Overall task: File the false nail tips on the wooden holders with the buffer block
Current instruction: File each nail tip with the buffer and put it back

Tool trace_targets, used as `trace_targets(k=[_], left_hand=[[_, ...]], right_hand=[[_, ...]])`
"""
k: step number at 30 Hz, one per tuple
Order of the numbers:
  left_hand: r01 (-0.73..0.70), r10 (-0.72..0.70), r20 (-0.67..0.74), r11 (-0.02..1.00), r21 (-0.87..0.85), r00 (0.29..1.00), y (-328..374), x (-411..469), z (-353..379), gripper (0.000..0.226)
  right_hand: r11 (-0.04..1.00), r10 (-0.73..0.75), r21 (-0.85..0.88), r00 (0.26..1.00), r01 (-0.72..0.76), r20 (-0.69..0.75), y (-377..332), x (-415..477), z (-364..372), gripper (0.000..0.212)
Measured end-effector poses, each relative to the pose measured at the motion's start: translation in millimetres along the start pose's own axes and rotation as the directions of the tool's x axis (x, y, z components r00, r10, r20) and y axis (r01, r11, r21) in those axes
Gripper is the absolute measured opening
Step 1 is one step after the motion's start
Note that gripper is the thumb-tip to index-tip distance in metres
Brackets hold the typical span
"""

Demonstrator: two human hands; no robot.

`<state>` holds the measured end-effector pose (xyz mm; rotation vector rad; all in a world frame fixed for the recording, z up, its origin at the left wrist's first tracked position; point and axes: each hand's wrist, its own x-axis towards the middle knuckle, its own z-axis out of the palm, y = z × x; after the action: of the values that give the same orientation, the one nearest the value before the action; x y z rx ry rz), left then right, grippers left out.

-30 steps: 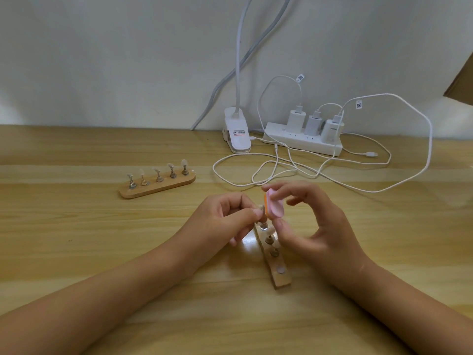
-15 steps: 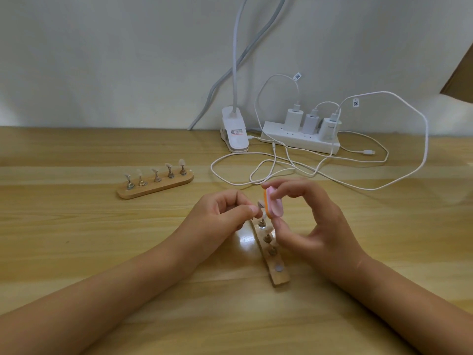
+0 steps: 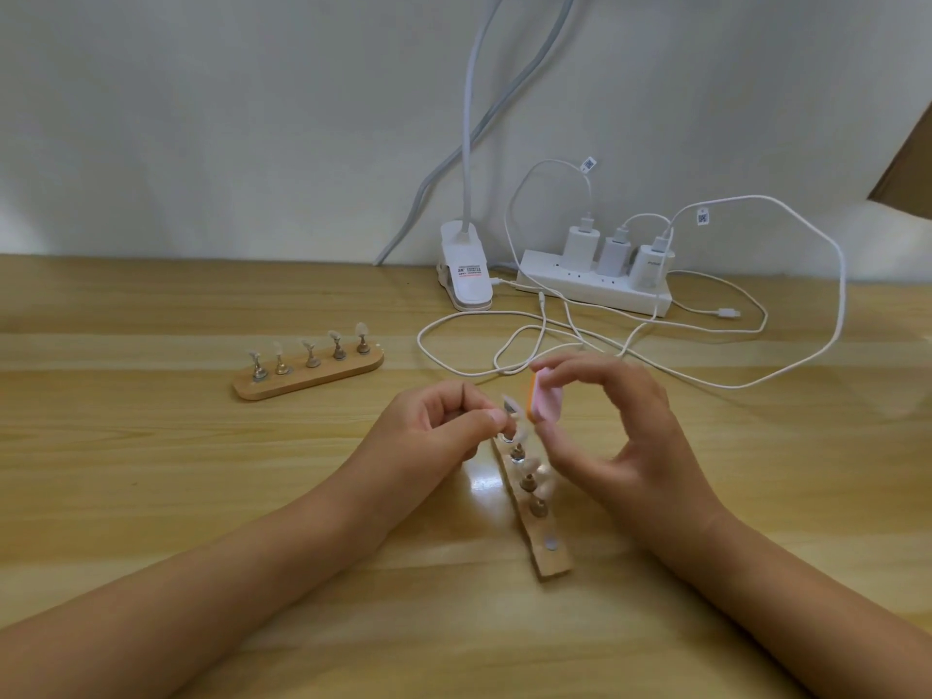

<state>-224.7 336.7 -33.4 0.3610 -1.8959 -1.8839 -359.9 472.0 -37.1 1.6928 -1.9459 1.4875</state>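
Note:
My right hand pinches a pink and orange buffer block between thumb and forefinger. Just left of it, my left hand pinches a small metal stand with a false nail tip lifted off its holder. The block's orange edge lies against that tip. Below both hands a wooden holder runs toward me, with more stands and tips and one bare magnet spot at its near end. A second wooden holder with several tips sits at the left.
A white power strip with three chargers stands at the back by the wall, with white cables looping over the wooden table just behind my hands. A white clip lamp base sits left of the strip.
The tip in my left hand has come up slightly off the holder and shows more clearly beside the block. My right hand has shifted the block a little.

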Motion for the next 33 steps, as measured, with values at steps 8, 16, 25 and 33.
trace_targets(k=[8, 16, 25, 33], left_hand=[[-0.007, 0.006, 0.017, 0.999, 0.033, 1.0, -0.7, -0.3, -0.9, 0.01], [-0.061, 0.053, 0.08, 0.993, 0.099, 0.995, -0.5, -1.3, 2.4, 0.015], [-0.066, 0.058, 0.077, 0.992, 0.105, 0.995, 0.9, -2.7, 4.6, 0.009], [-0.059, 0.051, 0.064, 0.991, 0.118, 0.997, 1.7, -2.3, 4.1, 0.009]], right_hand=[[0.995, -0.052, 0.092, 0.997, 0.046, 0.058, -5.8, -4.2, 2.1, 0.027], [0.969, 0.053, 0.23, 0.988, -0.087, 0.147, -4.4, -5.0, 0.1, 0.026], [0.938, 0.17, 0.279, 0.974, -0.206, 0.146, -5.4, -3.2, -0.1, 0.019], [0.957, 0.093, 0.267, 0.991, -0.116, 0.097, -6.7, -3.3, 3.4, 0.022]])
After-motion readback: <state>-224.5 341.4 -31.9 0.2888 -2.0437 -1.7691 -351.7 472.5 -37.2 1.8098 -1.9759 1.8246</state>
